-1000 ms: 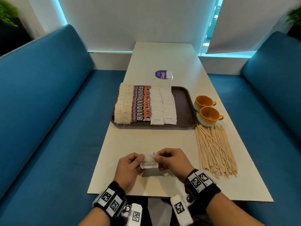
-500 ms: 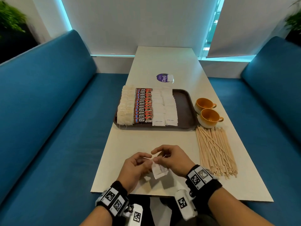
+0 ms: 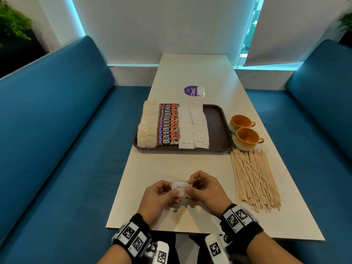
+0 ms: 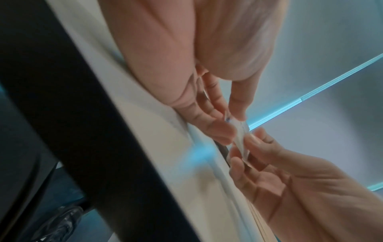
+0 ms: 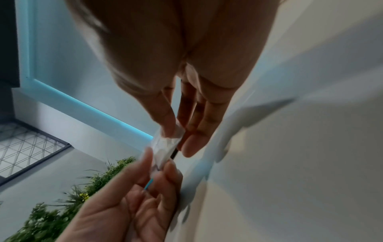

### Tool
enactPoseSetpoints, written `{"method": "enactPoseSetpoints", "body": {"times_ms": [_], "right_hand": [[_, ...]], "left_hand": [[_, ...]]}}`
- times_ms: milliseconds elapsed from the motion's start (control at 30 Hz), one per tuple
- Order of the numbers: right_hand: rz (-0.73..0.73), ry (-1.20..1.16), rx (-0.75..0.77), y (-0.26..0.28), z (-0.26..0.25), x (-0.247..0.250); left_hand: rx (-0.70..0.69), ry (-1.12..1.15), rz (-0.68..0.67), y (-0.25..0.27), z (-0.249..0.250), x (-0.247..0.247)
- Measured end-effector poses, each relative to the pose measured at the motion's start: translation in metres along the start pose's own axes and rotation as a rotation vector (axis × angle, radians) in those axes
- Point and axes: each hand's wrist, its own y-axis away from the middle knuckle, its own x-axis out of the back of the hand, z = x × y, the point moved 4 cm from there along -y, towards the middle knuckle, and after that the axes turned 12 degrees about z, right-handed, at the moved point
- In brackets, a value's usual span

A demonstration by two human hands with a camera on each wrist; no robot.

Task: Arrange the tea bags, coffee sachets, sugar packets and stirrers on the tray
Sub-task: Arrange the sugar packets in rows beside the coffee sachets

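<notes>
Near the table's front edge, my left hand (image 3: 172, 191) and right hand (image 3: 188, 187) both pinch one white sugar packet (image 3: 180, 188) between them, held just above the table. The wrist views show the same sugar packet (image 4: 238, 131) (image 5: 163, 150) squeezed between thumb and fingers of each hand. Further back lies a dark brown tray (image 3: 215, 126) holding a row of tea bags (image 3: 147, 126), a row of red coffee sachets (image 3: 167, 124) and two rows of white sugar packets (image 3: 193, 126). Its right third is bare. A pile of wooden stirrers (image 3: 253, 178) lies on the table, right of my hands.
Two orange cups (image 3: 245, 132) stand right of the tray, just behind the stirrers. A purple round sticker (image 3: 191, 90) lies beyond the tray. Blue bench seats (image 3: 57, 130) flank the long white table (image 3: 152, 168) on both sides.
The packet hung tilted from my fingertips half a second ago; now it is held flat and level between both hands, its label facing up. My head has tipped up slightly.
</notes>
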Motion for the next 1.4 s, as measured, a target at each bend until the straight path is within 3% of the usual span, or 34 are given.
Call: {"method": "enactPoseSetpoints", "body": {"times_ms": [167, 367, 667, 867, 1167, 1400], "right_hand": [[0.031, 0.065, 0.071, -0.008, -0.008, 0.009], [0.074, 0.1, 0.075, -0.026, -0.025, 0.028], [0.323, 0.043, 0.033, -0.118, -0.062, 0.082], [0.301, 0.367, 0.042, -0.164, -0.055, 0.079], [0.303, 0.618, 0.056, -0.175, -0.051, 0.069], [0.38, 0.583, 0.051, -0.204, -0.064, 0.078]], "left_hand": [[0.028, -0.02, 0.007, 0.001, 0.012, -0.012], [-0.083, -0.147, -0.011, -0.009, 0.03, -0.028], [-0.451, -0.9, -0.026, -0.071, 0.09, -0.056], [-0.429, -1.182, -0.028, -0.109, 0.093, -0.068], [-0.444, -1.242, -0.079, -0.118, 0.086, -0.079], [-0.445, -1.117, -0.042, -0.121, 0.087, -0.074]]}}
